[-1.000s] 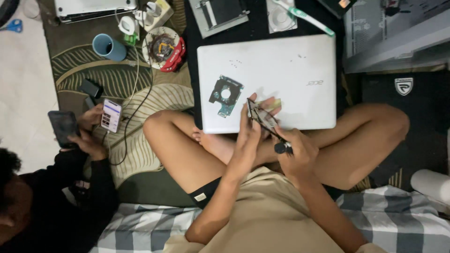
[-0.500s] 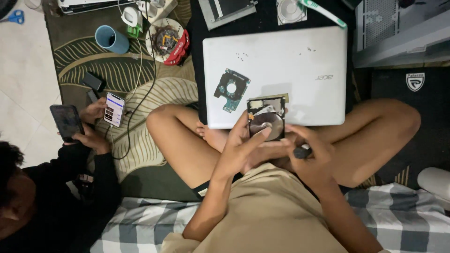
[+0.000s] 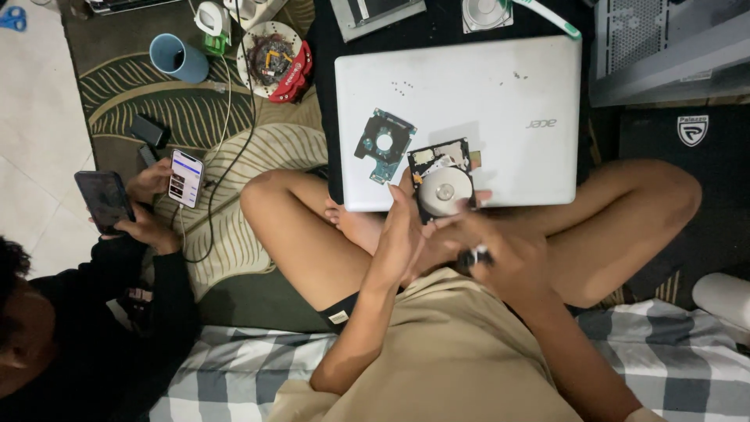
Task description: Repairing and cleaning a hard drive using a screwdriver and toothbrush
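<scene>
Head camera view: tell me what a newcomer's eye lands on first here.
The opened hard drive with its shiny round platter draws the eye first, lying on the closed white laptop at the near edge, with the left hand against it and the right hand gripping a small dark tool. Beside it on the lid lies a blue circuit board. At far left, another person holds two phones.

Room on the white laptop, crowding near the knees

Most of the laptop (image 3: 500,94) lid is lying bare, so a hand could pass there. The open drive (image 3: 444,181), green board (image 3: 383,145) and tiny screws (image 3: 401,87) are taking up its near left part. Both hands (image 3: 402,242) (image 3: 500,246) are filling the gap between the knees.
</scene>
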